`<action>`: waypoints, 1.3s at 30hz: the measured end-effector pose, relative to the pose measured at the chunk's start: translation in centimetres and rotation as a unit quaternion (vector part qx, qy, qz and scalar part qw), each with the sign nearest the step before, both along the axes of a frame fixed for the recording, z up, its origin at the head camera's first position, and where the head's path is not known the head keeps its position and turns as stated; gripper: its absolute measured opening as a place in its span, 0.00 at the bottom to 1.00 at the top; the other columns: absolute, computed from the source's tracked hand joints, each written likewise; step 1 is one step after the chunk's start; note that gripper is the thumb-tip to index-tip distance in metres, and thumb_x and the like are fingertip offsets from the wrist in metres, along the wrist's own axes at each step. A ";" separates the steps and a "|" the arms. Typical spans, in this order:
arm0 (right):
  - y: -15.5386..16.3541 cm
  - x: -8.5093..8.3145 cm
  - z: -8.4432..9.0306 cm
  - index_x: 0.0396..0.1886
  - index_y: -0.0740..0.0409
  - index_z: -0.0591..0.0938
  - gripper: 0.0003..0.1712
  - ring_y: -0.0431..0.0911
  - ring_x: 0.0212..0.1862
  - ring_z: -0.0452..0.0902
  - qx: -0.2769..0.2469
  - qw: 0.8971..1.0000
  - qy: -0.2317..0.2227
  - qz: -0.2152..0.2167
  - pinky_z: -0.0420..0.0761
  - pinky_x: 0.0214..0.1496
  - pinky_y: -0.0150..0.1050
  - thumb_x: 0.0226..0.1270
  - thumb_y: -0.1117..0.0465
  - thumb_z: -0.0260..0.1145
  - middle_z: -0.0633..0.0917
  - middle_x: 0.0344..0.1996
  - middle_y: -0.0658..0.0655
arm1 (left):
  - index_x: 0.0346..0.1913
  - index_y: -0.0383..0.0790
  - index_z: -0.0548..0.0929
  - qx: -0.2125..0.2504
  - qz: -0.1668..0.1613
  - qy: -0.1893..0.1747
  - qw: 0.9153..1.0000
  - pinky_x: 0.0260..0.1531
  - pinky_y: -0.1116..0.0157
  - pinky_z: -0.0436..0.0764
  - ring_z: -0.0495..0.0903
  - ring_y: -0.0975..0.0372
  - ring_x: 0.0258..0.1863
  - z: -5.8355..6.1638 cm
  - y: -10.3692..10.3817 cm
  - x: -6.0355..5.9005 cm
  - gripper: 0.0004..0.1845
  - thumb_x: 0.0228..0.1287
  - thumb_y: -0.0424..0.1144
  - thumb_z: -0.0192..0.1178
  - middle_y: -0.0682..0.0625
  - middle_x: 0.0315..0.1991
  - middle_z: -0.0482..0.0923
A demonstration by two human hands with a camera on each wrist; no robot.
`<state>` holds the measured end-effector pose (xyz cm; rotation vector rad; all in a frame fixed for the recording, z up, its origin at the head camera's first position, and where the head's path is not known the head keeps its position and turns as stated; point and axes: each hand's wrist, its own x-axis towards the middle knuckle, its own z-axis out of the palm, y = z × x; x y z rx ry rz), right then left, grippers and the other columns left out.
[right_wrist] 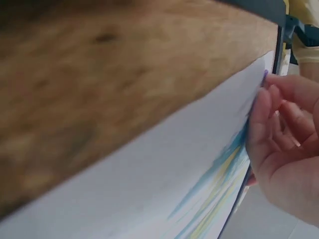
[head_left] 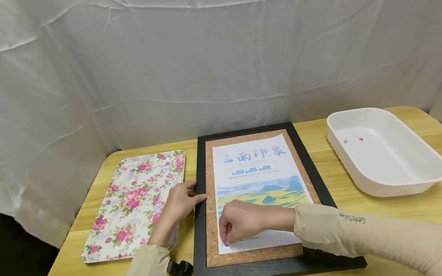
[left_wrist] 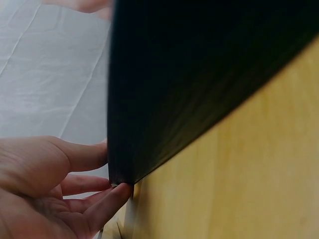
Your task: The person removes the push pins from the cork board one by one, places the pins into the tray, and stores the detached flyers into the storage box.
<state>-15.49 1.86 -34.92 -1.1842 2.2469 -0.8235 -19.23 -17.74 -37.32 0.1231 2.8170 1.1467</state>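
Sleeve (head_left: 349,221) lettering upside down, poster (head_left: 259,185) title

The right hand (right_wrist: 286,144) pinches a purple pin (right_wrist: 265,75) at the poster (right_wrist: 164,174) edge.

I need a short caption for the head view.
Left hand steadies the black frame while right hand pinches a purple pin at the poster.

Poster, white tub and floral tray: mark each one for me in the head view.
poster (head_left: 257,171), head view, on the printed upper half of the sheet.
white tub (head_left: 397,156), head view, on its bare inner floor.
floral tray (head_left: 129,203), head view, on its patterned surface left of the frame.
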 end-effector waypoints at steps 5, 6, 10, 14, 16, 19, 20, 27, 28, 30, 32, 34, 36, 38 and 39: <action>0.3 -0.1 -0.2 0.22 0.56 0.86 0.10 0.33 0.21 0.74 0.002 1.000 -0.017 0.000 0.75 0.26 0.27 0.59 0.73 0.67 0.82 0.19 0.42 | 0.63 0.23 0.72 -0.001 0.002 0.001 1.000 0.39 0.57 0.83 0.80 0.45 0.49 -0.1 0.0 -0.1 0.28 0.63 0.34 0.65 0.31 0.51 0.78; 0.3 -0.1 -0.2 0.23 0.57 0.86 0.09 0.33 0.22 0.74 0.005 1.000 -0.011 0.007 0.75 0.27 0.26 0.59 0.73 0.68 0.82 0.19 0.42 | 0.63 0.24 0.72 -0.001 0.002 0.000 1.000 0.39 0.57 0.83 0.80 0.45 0.49 -0.1 0.0 -0.1 0.28 0.63 0.34 0.65 0.31 0.51 0.78; 0.3 0.1 -0.1 0.26 0.56 0.86 0.08 0.31 0.24 0.74 0.017 0.999 0.016 0.041 0.76 0.30 0.25 0.60 0.72 0.68 0.81 0.21 0.41 | 0.63 0.24 0.72 -0.003 0.002 -0.004 1.000 0.40 0.57 0.82 0.80 0.45 0.50 -0.1 -0.1 0.0 0.28 0.64 0.34 0.65 0.31 0.52 0.78; 0.3 0.2 -0.2 0.28 0.56 0.85 0.07 0.29 0.24 0.73 0.014 0.996 0.052 0.069 0.75 0.29 0.23 0.62 0.70 0.67 0.80 0.21 0.41 | 0.63 0.24 0.72 -0.005 0.002 -0.001 1.000 0.40 0.56 0.82 0.80 0.44 0.50 0.1 -0.2 0.0 0.28 0.64 0.34 0.65 0.31 0.53 0.77; 0.3 0.3 -0.3 0.28 0.56 0.85 0.07 0.29 0.22 0.72 0.008 0.994 0.077 0.081 0.73 0.28 0.23 0.62 0.70 0.66 0.80 0.21 0.42 | 0.63 0.24 0.72 -0.005 0.001 -0.001 1.000 0.41 0.56 0.82 0.79 0.44 0.50 0.2 -0.2 0.0 0.28 0.64 0.34 0.65 0.31 0.53 0.77; 0.3 0.6 -0.6 0.28 0.56 0.85 0.06 0.30 0.21 0.69 0.010 0.984 0.144 0.102 0.70 0.26 0.21 0.62 0.69 0.65 0.79 0.20 0.43 | 0.63 0.24 0.72 -0.004 -0.001 -0.003 1.000 0.42 0.56 0.82 0.79 0.44 0.51 0.1 -0.2 0.1 0.28 0.64 0.34 0.64 0.31 0.54 0.76; 0.2 0.6 -0.7 0.28 0.56 0.84 0.06 0.30 0.21 0.68 0.014 0.979 0.172 0.111 0.69 0.25 0.21 0.62 0.69 0.65 0.78 0.20 0.44 | 0.63 0.24 0.72 -0.003 -0.002 -0.003 1.000 0.42 0.56 0.82 0.79 0.44 0.51 0.0 -0.2 0.1 0.28 0.64 0.34 0.64 0.31 0.55 0.76; 0.3 1.0 -0.7 0.29 0.54 0.83 0.05 0.32 0.23 0.69 0.038 0.939 0.304 0.156 0.68 0.27 0.22 0.65 0.65 0.64 0.80 0.25 0.47 | 0.63 0.24 0.72 -0.003 0.000 -0.004 1.000 0.41 0.56 0.82 0.79 0.44 0.51 0.0 -0.2 0.1 0.27 0.65 0.34 0.64 0.31 0.55 0.76; 0.3 1.0 -0.7 0.29 0.54 0.83 0.05 0.32 0.24 0.70 0.037 0.935 0.312 0.161 0.69 0.28 0.22 0.65 0.65 0.64 0.80 0.25 0.47 | 0.63 0.24 0.72 -0.003 0.000 -0.004 1.000 0.41 0.56 0.82 0.79 0.44 0.51 0.1 -0.2 0.1 0.27 0.65 0.35 0.64 0.31 0.54 0.76; 0.3 0.9 -0.6 0.29 0.54 0.82 0.05 0.33 0.25 0.72 0.037 0.930 0.325 0.171 0.70 0.29 0.22 0.66 0.65 0.64 0.80 0.25 0.47 | 0.63 0.24 0.72 -0.004 -0.001 -0.004 1.000 0.41 0.56 0.82 0.79 0.44 0.51 0.1 -0.2 0.2 0.27 0.65 0.35 0.64 0.31 0.54 0.76; 0.3 0.8 -0.6 0.29 0.53 0.82 0.05 0.33 0.26 0.73 0.035 0.923 0.338 0.180 0.71 0.30 0.23 0.66 0.64 0.64 0.80 0.26 0.47 | 0.63 0.24 0.72 -0.003 0.000 -0.003 1.000 0.41 0.56 0.82 0.79 0.44 0.51 0.1 -0.3 0.2 0.27 0.65 0.35 0.64 0.31 0.54 0.77; 0.3 0.7 -0.7 0.29 0.53 0.82 0.05 0.33 0.26 0.73 0.034 0.922 0.339 0.187 0.70 0.30 0.23 0.66 0.64 0.63 0.80 0.26 0.47 | 0.63 0.24 0.72 -0.002 0.000 -0.002 1.000 0.41 0.56 0.82 0.79 0.44 0.51 0.0 -0.3 0.2 0.28 0.65 0.35 0.64 0.31 0.54 0.77; 0.3 0.6 -0.8 0.29 0.53 0.81 0.05 0.33 0.25 0.71 0.031 0.923 0.334 0.189 0.69 0.29 0.22 0.66 0.64 0.64 0.79 0.25 0.47 | 0.64 0.25 0.72 0.000 0.000 -0.003 1.000 0.40 0.56 0.82 0.79 0.44 0.51 0.0 -0.2 0.2 0.28 0.64 0.35 0.64 0.31 0.54 0.77; 0.4 0.5 -0.9 0.28 0.53 0.82 0.05 0.32 0.24 0.69 0.021 0.930 0.317 0.186 0.67 0.28 0.21 0.65 0.65 0.64 0.78 0.24 0.46 | 0.63 0.24 0.72 0.000 -0.003 -0.002 1.000 0.40 0.57 0.82 0.79 0.44 0.50 -0.1 -0.2 0.2 0.28 0.64 0.35 0.64 0.31 0.53 0.77; 0.5 0.4 -1.0 0.28 0.53 0.82 0.05 0.31 0.23 0.68 0.014 0.935 0.304 0.182 0.66 0.27 0.21 0.63 0.66 0.64 0.78 0.24 0.45 | 0.63 0.24 0.72 0.000 -0.004 -0.001 1.000 0.40 0.57 0.82 0.79 0.44 0.50 -0.1 -0.1 0.2 0.28 0.64 0.35 0.64 0.31 0.53 0.77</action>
